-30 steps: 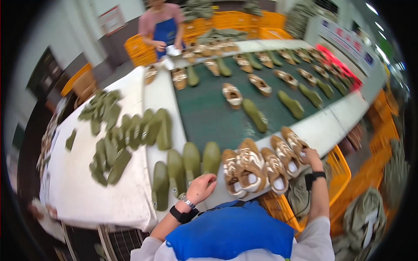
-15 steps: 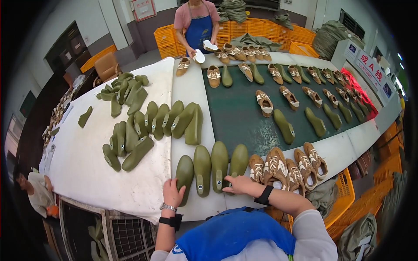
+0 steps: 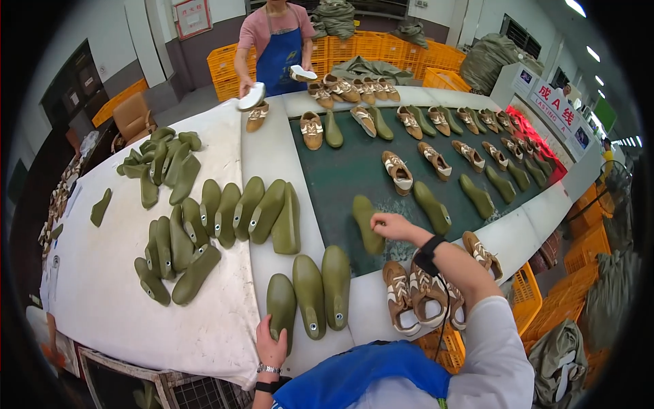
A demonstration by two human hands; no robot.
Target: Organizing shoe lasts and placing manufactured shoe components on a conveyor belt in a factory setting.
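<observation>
My right hand [image 3: 392,227] is closed on the heel end of a green shoe last [image 3: 364,221], which lies on or just above the dark green conveyor belt [image 3: 340,177]; the exact contact is hard to see. At the near table edge my left hand [image 3: 272,344] has its fingers and thumb around the heel end of another green shoe last [image 3: 281,300]. Two more lasts, a middle one [image 3: 308,290] and a right one [image 3: 336,279], stand beside it in a row. Partly behind my right forearm are several brown-and-white sneakers [image 3: 396,290].
Many lasts [image 3: 194,273] lie on the white-covered table [image 3: 102,286] to the left. Rows of sneakers [image 3: 397,170] and lasts [image 3: 430,208] run along the belt. Across the table a person in a blue apron [image 3: 279,61] holds white-soled shoes. Orange crates [image 3: 528,293] flank the right side.
My right hand has moved forward and right, carrying the rightmost last of the near row onto the belt area. My left hand stays at the leftmost last. The whole view has shifted.
</observation>
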